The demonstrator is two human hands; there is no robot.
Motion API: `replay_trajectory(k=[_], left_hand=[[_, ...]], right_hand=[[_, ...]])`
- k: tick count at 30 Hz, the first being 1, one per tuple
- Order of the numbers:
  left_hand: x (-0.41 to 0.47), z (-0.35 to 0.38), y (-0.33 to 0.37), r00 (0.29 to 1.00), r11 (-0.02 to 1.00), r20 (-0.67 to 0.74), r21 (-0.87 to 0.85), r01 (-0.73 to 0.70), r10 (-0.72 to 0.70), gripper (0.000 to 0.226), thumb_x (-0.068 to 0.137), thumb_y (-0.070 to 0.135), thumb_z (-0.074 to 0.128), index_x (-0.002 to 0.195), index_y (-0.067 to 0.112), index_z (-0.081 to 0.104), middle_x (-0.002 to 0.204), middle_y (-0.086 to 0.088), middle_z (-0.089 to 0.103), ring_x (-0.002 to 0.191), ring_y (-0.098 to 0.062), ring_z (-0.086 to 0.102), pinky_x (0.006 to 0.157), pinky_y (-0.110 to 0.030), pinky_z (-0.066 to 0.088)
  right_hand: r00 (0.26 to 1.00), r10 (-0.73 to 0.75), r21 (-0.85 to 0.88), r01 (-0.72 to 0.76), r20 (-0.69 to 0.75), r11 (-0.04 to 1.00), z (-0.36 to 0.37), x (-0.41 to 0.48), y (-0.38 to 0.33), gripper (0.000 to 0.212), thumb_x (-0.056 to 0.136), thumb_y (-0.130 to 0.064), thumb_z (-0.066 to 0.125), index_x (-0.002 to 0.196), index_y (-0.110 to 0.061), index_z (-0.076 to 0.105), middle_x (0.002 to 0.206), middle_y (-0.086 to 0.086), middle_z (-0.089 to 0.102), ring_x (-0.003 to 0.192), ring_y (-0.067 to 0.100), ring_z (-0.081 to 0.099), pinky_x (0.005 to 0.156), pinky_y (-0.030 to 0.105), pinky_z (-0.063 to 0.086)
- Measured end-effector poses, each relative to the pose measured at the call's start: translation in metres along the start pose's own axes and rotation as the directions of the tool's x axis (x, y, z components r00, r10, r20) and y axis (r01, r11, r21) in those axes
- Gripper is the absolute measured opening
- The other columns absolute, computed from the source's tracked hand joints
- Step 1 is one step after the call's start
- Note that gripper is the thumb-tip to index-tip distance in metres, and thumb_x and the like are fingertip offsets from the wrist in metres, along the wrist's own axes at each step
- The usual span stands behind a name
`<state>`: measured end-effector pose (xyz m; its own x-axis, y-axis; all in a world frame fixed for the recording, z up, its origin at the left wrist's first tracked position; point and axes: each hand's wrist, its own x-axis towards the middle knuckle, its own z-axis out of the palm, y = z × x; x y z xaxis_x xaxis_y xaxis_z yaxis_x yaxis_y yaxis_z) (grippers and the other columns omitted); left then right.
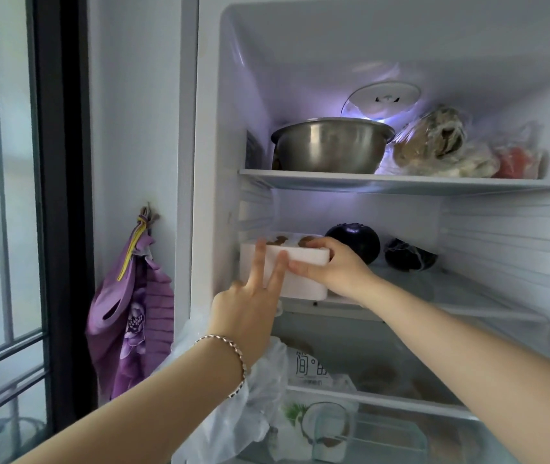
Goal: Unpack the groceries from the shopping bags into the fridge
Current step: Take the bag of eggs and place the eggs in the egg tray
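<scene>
Shelving step. My right hand [332, 267] grips the tray [305, 286] at its right end. My left hand [250, 306] presses two straight fingers on its front. The tray sits front-left on the middle shelf [451, 293]. Next, I judge: push it back, then let go.

head-worn view, close, facing open fridge [400, 95] shelves
</scene>
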<state>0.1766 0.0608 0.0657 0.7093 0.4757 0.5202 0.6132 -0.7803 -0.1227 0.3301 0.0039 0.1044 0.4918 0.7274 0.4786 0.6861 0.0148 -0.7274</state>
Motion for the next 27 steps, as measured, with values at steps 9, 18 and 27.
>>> replay_trajectory(k=[9, 18, 27], left_hand=[[0.014, 0.003, 0.002, 0.999, 0.994, 0.032, 0.107, 0.005, -0.008, 0.077, 0.098, 0.018, 0.037, 0.145, 0.020, -0.024, 0.149, -0.016, -0.034, 0.097, -0.025, 0.060, 0.059, -0.031, 0.043], [0.008, 0.015, 0.006, 0.996, 0.987, 0.050, 0.135, -0.085, 0.079, 0.067, 0.102, 0.028, 0.026, 0.144, 0.014, -0.025, 0.131, -0.013, -0.048, 0.099, -0.022, 0.055, 0.059, -0.027, 0.040], [0.005, 0.010, -0.003, 0.998, 0.991, 0.049, -0.131, -0.034, 0.040, 0.055, 0.093, 0.013, 0.044, 0.143, 0.023, 0.023, 0.155, 0.001, -0.006, 0.098, -0.022, 0.058, 0.064, -0.026, 0.040]], right_hand=[[0.998, 0.030, -0.022, -0.029, 0.057, 0.999, 0.000, 0.015, 0.008, 0.071, 0.072, -0.046, 0.076, 0.130, -0.019, 0.045, 0.117, -0.007, 0.056, 0.095, 0.006, 0.054, 0.067, 0.013, 0.045], [0.987, 0.021, -0.137, 0.001, 0.157, 0.991, -0.001, 0.008, 0.028, 0.085, 0.059, -0.044, 0.083, 0.132, -0.024, 0.044, 0.117, -0.011, 0.059, 0.107, 0.009, 0.057, 0.091, 0.034, 0.052], [0.991, 0.004, -0.453, -0.066, -0.137, 0.889, 0.007, -0.023, 0.006, 0.084, 0.081, -0.044, 0.067, 0.145, -0.011, 0.023, 0.138, 0.007, 0.039, 0.130, 0.023, 0.033, 0.101, 0.033, 0.034]])
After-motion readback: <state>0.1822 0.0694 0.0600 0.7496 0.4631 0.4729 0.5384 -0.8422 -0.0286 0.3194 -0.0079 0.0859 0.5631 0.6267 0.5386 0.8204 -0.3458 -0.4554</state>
